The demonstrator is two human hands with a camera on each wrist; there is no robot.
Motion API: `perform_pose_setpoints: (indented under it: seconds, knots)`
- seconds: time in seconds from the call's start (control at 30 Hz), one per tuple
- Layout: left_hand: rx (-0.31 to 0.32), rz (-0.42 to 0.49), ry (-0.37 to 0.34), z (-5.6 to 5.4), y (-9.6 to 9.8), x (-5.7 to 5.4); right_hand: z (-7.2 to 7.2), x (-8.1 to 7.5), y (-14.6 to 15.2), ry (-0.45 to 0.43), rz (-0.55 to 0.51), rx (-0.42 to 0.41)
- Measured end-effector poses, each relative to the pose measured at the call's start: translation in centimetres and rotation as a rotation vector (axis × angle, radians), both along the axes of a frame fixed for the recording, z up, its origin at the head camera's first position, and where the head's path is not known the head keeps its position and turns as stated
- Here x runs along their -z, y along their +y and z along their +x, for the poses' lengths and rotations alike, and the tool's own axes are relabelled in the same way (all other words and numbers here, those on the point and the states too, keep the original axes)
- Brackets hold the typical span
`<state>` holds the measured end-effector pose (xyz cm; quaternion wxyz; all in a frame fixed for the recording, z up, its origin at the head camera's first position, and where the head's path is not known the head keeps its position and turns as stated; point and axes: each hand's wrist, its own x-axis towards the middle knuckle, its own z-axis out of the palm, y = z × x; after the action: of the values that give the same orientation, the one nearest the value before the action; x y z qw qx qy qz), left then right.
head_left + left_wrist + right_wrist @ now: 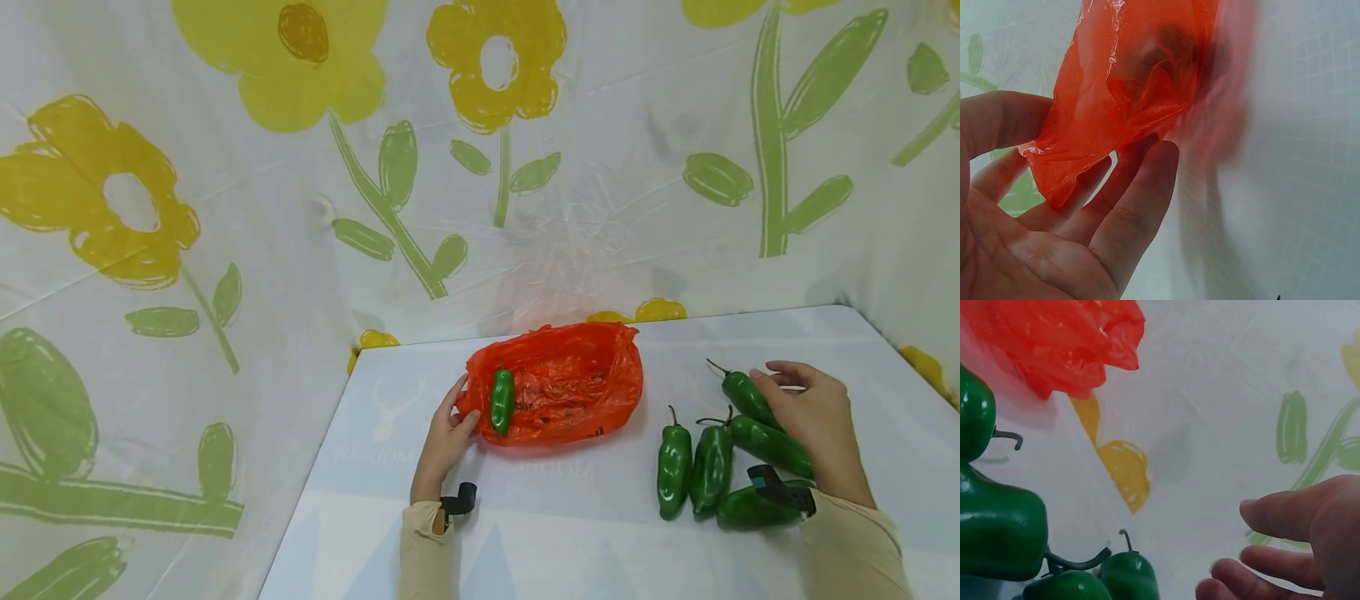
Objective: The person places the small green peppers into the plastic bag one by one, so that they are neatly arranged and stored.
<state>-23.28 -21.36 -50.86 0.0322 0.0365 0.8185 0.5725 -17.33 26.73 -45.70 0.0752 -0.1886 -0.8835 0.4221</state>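
Observation:
A red plastic bag (577, 392) lies opened out on the table, with one green pepper (502, 402) at its left end. My left hand (450, 437) holds the bag's left edge; in the left wrist view, thumb and fingers (1141, 206) lie on either side of the thin red film (1079, 131). To the right, several green peppers with stems lie in a group, among them an upright-lying one (674, 471). Over the group's far right side is my right hand (813, 417), fingers loosely bent. The right wrist view shows nothing between its thumb and fingers (1279, 562).
The white table (360, 467) bears faint printed shapes. Behind and beside it hangs a white curtain (615, 192) with yellow flowers and green leaves. A small black wrist camera (459, 498) sits on the left wrist, another (780, 490) on the right.

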Motion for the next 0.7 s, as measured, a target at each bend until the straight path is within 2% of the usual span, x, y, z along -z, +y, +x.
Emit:
perform_pose_setpoints:
  seconds: [0.43,0.7]
  knots:
    - [-0.005,0.004,-0.004,0.0,0.0,-0.1,-0.2,1.5,0.9,-0.090,-0.006,-0.036]
    - [-0.004,-0.012,-0.002,0.0,-0.1,0.0,-0.3,2.1,1.1,-0.092,0.030,-0.071]
